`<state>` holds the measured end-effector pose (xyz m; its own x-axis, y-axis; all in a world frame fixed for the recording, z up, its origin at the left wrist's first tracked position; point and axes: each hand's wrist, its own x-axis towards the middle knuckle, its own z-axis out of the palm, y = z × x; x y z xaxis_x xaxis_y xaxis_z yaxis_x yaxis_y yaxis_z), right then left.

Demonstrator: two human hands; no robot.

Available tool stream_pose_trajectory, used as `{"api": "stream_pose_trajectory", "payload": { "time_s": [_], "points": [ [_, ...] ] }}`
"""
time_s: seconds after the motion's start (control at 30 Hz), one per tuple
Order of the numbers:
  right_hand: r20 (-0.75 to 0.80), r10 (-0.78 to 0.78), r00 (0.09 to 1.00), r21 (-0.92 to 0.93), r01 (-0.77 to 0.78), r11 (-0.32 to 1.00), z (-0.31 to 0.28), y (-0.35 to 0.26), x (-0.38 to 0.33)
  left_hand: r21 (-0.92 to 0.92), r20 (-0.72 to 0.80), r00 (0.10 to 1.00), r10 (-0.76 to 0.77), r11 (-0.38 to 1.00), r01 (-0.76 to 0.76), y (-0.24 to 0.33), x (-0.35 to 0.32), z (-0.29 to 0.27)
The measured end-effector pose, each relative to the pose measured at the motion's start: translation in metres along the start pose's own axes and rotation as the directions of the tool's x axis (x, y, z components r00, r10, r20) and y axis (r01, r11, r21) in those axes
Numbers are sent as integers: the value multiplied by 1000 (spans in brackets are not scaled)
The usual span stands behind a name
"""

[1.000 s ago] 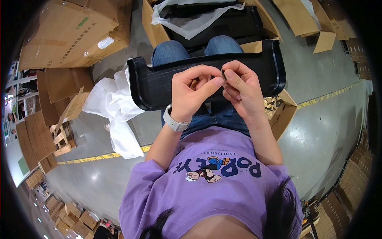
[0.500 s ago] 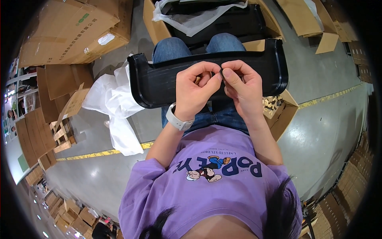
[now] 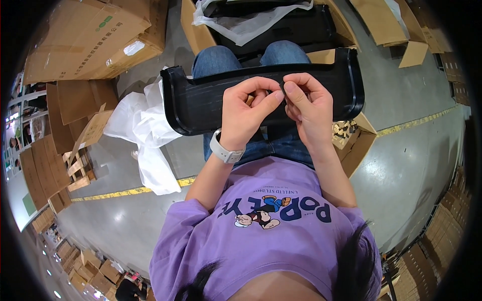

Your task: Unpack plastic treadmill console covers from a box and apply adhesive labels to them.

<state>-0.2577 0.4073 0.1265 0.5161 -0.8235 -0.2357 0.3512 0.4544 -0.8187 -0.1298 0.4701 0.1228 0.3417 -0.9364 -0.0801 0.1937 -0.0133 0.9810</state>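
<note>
A black molded plastic panel [image 3: 201, 103] with raised ends lies across my lap, under my hands. Above its middle, my left hand [image 3: 246, 108] and my right hand [image 3: 311, 103] are closed in pinches, fingertips nearly meeting. Between them is a small dark piece [image 3: 282, 89], too small to make out fully. A bit of tan shows inside the curled fingers of my left hand; what it belongs to is mostly hidden. Beside the panel's right end, an open carton [image 3: 362, 143] holds several small black and tan pieces [image 3: 343, 131].
Ahead of my knees, an open carton [image 3: 198, 30] holds more black panels [image 3: 296, 30] under white wrapping [image 3: 251, 32]. A white plastic sheet [image 3: 145, 130] lies at my left. Large cardboard boxes [image 3: 95, 45] stand beyond it, and another open carton [image 3: 386, 25] stands far right.
My right hand has shifted slightly right, and its fingertips have parted a little from my left hand's. The panel has barely moved.
</note>
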Motion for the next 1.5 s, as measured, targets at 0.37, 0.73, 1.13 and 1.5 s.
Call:
{"api": "stream_pose_trajectory", "payload": {
  "time_s": [0.37, 0.73, 1.13, 1.5],
  "points": [
    [65, -276, 959, -550, 265, 792, 0, 2, 6, -21, -73, 997, -12, 1000, 11, 1, 1, 2],
    [84, 26, 996, -457, 15, 889, -12, -12, 7, 171, -30, 988, 154, 974, -146, -6, 4, -3],
    [-92, -245, 965, -548, 156, 821, -18, -15, 7, -809, 159, 985, -61, 564, 165, -22, 6, -19],
    [231, -509, 829, -714, 500, 490, -3, -5, 0, -672, 182, 952, -245, 675, 303, -18, 5, -8]
  ]
}}
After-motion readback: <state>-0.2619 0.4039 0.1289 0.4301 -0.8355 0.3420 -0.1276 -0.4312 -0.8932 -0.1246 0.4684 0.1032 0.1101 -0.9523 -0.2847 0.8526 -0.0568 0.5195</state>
